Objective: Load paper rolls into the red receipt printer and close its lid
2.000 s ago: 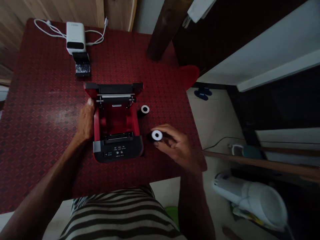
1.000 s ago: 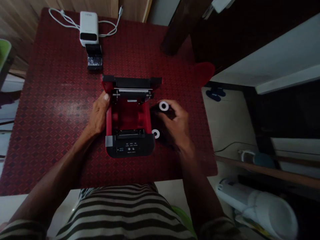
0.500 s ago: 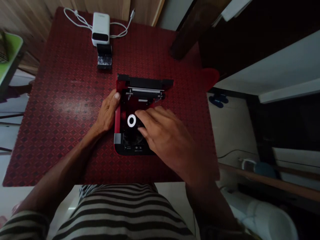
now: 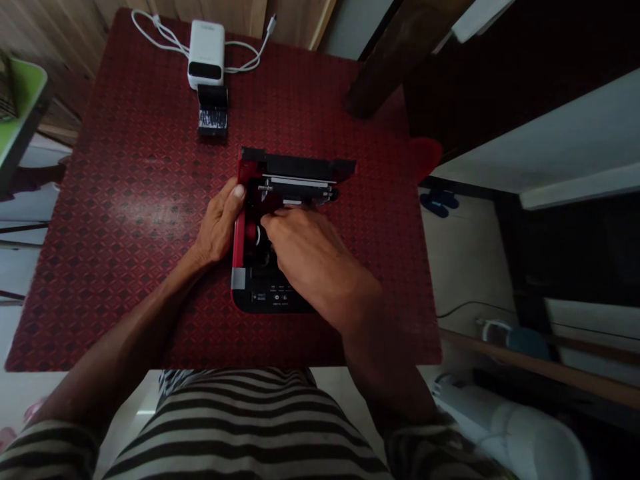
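A red and black printer (image 4: 273, 303) sits on the table in front of me with its lid raised at the far side. My left hand (image 4: 217, 223) grips the printer's left wall, thumb on top of the edge. My right hand (image 4: 315, 260) reaches down into the open compartment, its fingers closed around a dark roll (image 4: 259, 235). Only the roll's pale left end shows, close to the inner left side; the fingers and back of the hand cover the rest. A roller with metal fittings runs across under the lid.
Beyond the printer, a white power bank (image 4: 207, 53) with a white cable lies on the red patterned table (image 4: 125, 267). A black strip with a scribbled white patch (image 4: 213, 120) lies just before it. A dark post (image 4: 380, 67) stands at the back right.
My right hand has lowered the roll deeper into the printer and turned over it, so its white end is now mostly hidden. The left hand keeps its grip on the printer.
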`<state>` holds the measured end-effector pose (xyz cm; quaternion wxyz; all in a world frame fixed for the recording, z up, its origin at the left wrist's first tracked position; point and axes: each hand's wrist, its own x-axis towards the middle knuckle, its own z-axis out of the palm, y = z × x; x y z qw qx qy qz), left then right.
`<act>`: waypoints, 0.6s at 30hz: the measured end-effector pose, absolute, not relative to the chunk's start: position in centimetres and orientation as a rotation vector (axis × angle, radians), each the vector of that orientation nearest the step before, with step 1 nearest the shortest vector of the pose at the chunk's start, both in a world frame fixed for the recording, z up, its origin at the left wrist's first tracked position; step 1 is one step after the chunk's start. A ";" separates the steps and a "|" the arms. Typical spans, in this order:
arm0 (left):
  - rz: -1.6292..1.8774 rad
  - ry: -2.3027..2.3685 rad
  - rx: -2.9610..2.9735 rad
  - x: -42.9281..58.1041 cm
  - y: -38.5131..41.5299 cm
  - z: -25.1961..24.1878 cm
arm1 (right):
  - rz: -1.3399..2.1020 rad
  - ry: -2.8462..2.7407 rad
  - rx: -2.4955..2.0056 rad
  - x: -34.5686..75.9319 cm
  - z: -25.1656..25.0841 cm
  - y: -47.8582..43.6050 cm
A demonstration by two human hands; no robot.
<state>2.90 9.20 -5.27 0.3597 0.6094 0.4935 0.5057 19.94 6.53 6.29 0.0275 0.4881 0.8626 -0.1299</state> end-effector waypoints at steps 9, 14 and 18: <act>1.316 1.268 1.583 2.8 9.4 -5.7 | -0.561 2.727 1.461 21.1 4.7 7.3; 1.318 1.253 1.568 2.8 9.4 -5.7 | -0.897 2.895 1.267 23.5 6.0 6.3; 1.273 1.245 1.520 2.7 9.4 -5.3 | -1.050 3.019 1.165 24.9 6.8 5.1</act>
